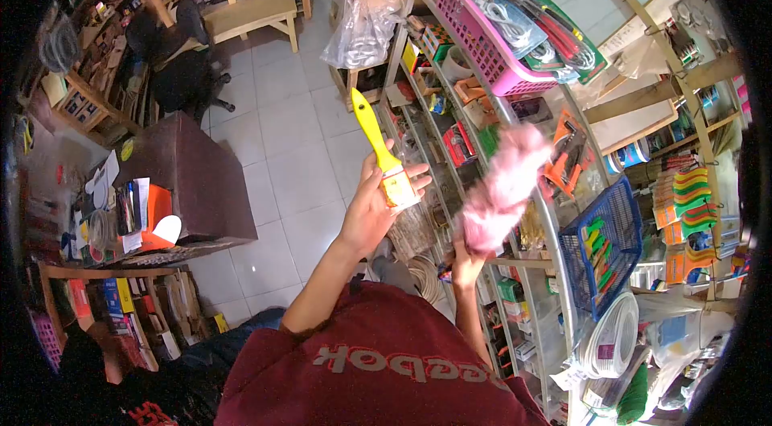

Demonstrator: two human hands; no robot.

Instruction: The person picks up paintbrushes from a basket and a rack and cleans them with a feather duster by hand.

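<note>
A paintbrush with a yellow handle point(372, 130) lies across the palm of my left hand point(371, 205), its handle pointing up and away from me. The thumb rests along it and the other fingers are partly spread. On the right, my right hand point(466, 263) holds a pink fluffy duster point(503, 189) by its lower end. The duster is blurred and hangs over the edge of the shelf unit, near some orange-handled tools point(568, 156). My right fingers are mostly hidden by it.
A pink basket point(494, 40) and a blue basket point(599, 245) stand on the shelf unit at the right, with coiled white cable point(609, 335) nearer me. A dark desk point(189, 176) and a wooden bench point(253, 12) are at the left. Part of another person point(153, 370) shows at lower left.
</note>
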